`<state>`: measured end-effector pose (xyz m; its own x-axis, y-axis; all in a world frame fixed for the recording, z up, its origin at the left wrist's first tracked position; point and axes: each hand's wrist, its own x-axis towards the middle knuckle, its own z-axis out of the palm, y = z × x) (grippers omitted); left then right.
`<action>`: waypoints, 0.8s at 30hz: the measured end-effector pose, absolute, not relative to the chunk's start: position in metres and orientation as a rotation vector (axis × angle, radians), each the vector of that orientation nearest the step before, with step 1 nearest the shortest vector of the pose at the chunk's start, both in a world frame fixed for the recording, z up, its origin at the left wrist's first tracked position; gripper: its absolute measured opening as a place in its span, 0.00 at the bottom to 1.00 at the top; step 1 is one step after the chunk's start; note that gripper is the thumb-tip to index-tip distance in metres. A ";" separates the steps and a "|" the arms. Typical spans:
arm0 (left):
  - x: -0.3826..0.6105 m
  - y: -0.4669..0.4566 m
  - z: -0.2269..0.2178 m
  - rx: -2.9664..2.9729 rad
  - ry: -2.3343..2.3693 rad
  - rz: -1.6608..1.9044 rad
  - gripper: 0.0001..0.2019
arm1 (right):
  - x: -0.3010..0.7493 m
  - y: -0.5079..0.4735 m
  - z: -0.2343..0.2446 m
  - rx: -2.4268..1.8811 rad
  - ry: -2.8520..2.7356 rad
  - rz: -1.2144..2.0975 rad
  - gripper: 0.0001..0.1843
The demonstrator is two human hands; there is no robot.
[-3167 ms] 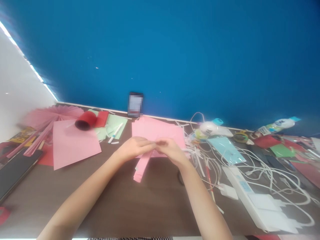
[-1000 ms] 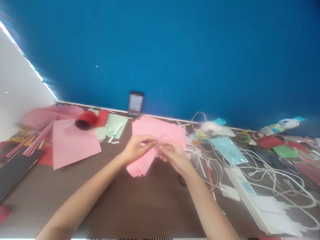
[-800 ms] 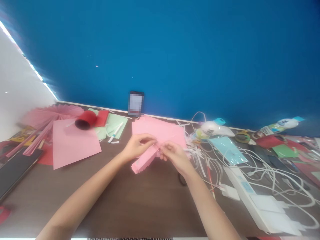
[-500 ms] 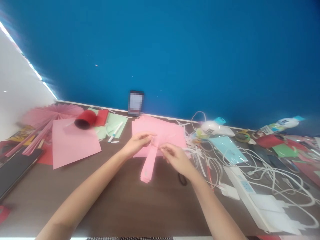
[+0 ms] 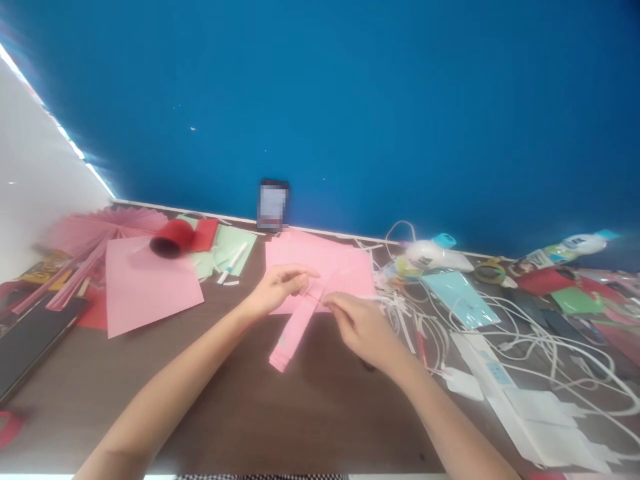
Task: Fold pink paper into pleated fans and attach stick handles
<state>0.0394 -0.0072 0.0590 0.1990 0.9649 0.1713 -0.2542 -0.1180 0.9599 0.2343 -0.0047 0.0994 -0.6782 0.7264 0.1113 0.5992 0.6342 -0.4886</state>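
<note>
A folded pink paper strip, pleated like an accordion, hangs above the brown table. My left hand pinches its upper end with closed fingers. My right hand is closed in a pinch just to the right of that end, and a thin pale thread or sliver runs from its fingertips toward the strip. Behind both hands lies a flat pink sheet.
A larger pink sheet, a red roll, pale green papers with a pen and a pink paper fan lie left. A phone leans on the blue wall. White cables, a power strip, a teal packet and bottles crowd the right.
The pleated strip fanned out, was squeezed together again and now hangs down to the left. My right hand has pulled away to the right and slightly down from my left.
</note>
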 end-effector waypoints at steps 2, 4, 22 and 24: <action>0.038 -0.004 0.055 1.152 0.786 1.238 0.13 | 0.234 -0.004 0.097 -1.060 -2.536 0.639 0.13; 0.035 -0.002 0.054 1.109 0.806 1.199 0.14 | 0.233 -0.004 0.095 -1.090 -2.462 0.709 0.12; 0.043 -0.020 0.078 1.785 1.436 0.844 0.11 | 0.228 0.000 0.047 -1.046 -2.484 -0.094 0.14; 0.046 -0.024 0.079 1.864 1.539 0.783 0.10 | 0.225 -0.001 0.042 -0.968 -2.447 -0.274 0.14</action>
<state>0.0456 -0.0237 0.0793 0.1572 0.9851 0.0704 0.6369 -0.1555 0.7551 0.2251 -0.0010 0.0424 -0.6279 0.5866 0.5115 0.6852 0.7283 0.0058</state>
